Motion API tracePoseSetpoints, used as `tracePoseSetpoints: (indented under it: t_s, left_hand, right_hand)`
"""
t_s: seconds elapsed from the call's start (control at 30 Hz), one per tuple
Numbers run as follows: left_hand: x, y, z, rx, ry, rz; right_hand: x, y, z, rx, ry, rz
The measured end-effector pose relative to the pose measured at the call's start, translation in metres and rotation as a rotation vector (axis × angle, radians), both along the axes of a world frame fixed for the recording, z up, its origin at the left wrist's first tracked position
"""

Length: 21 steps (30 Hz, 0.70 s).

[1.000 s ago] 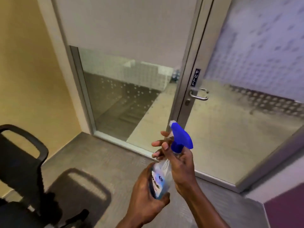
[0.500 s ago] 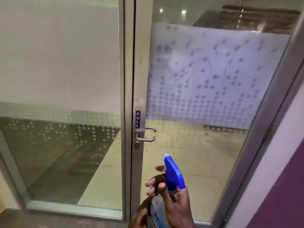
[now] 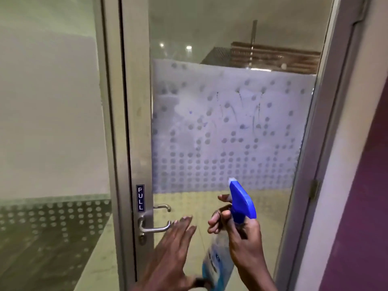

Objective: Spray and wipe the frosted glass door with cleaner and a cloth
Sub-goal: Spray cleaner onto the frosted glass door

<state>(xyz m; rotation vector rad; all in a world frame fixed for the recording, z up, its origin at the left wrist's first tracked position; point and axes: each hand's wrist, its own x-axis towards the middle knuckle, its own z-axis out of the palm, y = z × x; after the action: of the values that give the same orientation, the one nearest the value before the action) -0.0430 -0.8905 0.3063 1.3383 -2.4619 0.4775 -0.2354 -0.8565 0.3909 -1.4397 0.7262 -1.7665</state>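
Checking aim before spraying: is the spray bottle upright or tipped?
Tipped: the spray bottle leans, blue trigger head right of its base, nozzle toward the frosted glass door.

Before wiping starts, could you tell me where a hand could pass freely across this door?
Free: the frosted dotted band between latch stile and hinge-side frame, and the clear glass above. Crowded: by the lever handle, where the open left hand and the right hand gripping the spray bottle sit.
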Motion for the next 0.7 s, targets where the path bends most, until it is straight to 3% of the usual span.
tracePoseSetpoints:
  t_s: [0.1, 0.2, 0.37, 0.53, 0.7]
  left_hand:
    - [0.025, -0.058, 0.044, -0.092, 0.117, 0.178]
    - [0.048, -0.118, 0.093, -0.175, 0.191, 0.192]
    - [0.078, -0.187, 0.132, -0.238, 0.068, 0.123]
    - [0.095, -0.228, 0.129, -0.193, -0.082, 0.131]
    - [0.099, -0.237, 0.124, -0.195, -0.116, 0.164]
  right_hand:
    - [0.008, -0.026, 0.038, 0.007, -0.01, -0.073]
    - [0.022, -0.047, 0.069, -0.024, 0.003, -0.118]
    - [0.037, -0.076, 0.102, -0.056, -0.021, -0.191]
    - [0.04, -0.096, 0.124, -0.057, -0.024, -0.255]
    - [0.035, -0.116, 0.145, -0.066, -0.044, -0.307]
